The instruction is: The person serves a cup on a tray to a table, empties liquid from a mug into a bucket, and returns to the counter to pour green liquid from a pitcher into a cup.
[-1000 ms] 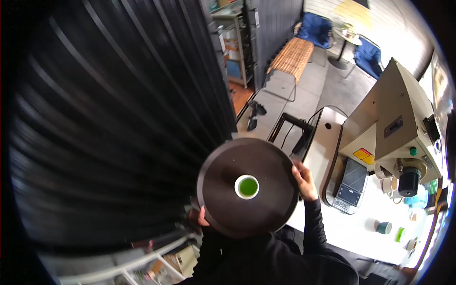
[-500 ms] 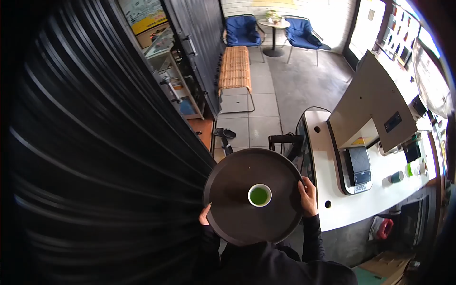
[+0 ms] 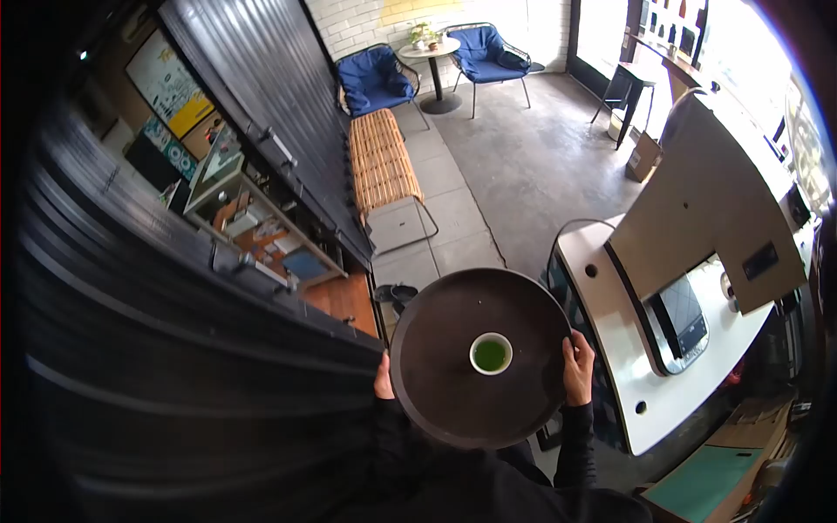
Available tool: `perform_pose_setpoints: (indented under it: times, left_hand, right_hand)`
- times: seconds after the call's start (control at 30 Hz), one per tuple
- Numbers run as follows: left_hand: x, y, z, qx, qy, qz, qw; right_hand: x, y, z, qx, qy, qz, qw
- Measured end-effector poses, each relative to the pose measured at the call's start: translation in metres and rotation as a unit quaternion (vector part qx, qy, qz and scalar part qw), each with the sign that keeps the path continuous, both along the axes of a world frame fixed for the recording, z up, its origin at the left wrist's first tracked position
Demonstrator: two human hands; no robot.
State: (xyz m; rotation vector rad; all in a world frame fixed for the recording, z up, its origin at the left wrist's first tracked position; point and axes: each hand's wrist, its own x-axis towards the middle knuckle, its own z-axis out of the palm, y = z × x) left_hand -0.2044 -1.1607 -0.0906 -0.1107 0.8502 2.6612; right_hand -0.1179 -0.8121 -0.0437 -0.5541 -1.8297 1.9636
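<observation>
A round dark brown tray [image 3: 445, 383] is held level in front of my body. On it, a little right of its middle, stands a small white cup [image 3: 491, 354] with green liquid inside. My left hand [image 3: 384, 378] grips the tray's left rim, its fingers partly hidden beneath. At the right rim my right hand [image 3: 577, 368] has its thumb on the edge and the other fingers wrapped round and under it.
At right a white counter [image 3: 602, 305] bears a large beige machine [image 3: 697, 200] and a scale [image 3: 684, 318]. A wicker bench [image 3: 384, 161], blue chairs [image 3: 375, 78] and a round table [image 3: 429, 49] lie ahead. Black corrugated panels [image 3: 218, 349] line the left; shoes [image 3: 397, 296] lie beyond the tray.
The view has swung rightward and forward, showing more floor, a stool and the room behind the left door. Both hands still hold the tray, and the cup has kept its place on it.
</observation>
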Motion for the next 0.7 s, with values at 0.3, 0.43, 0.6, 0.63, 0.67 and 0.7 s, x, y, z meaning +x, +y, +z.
perform_pose_setpoints:
  times: [0.3, 0.43, 0.6, 0.63, 0.67, 0.7]
  left_hand:
    - [-0.173, 0.007, 0.011, -0.448, 0.056, 0.055, 0.891]
    - [-0.246, 0.01, -0.001, -0.477, -0.026, -0.032, 0.878]
    - [-0.325, 0.066, 0.038, -0.422, 0.072, -0.047, 0.902]
    - [-0.344, 0.074, 0.039, -0.454, 0.095, -0.054, 0.884]
    - [-0.36, 0.089, 0.06, -0.43, 0.086, -0.095, 0.894]
    - [-0.38, 0.098, 0.056, -0.425, 0.091, -0.111, 0.894]
  right_hand:
    - [-0.118, -0.011, 0.012, 0.002, -0.018, -0.089, 0.996]
    - [-0.162, -0.005, 0.026, 0.016, 0.002, -0.119, 0.993]
    - [-0.216, 0.011, 0.028, 0.023, -0.033, -0.178, 0.983]
    - [-0.228, 0.013, 0.027, 0.031, -0.028, -0.194, 0.98]
    - [-0.239, 0.015, 0.026, 0.04, -0.026, -0.212, 0.976]
    - [-0.249, 0.018, 0.025, 0.044, -0.029, -0.229, 0.972]
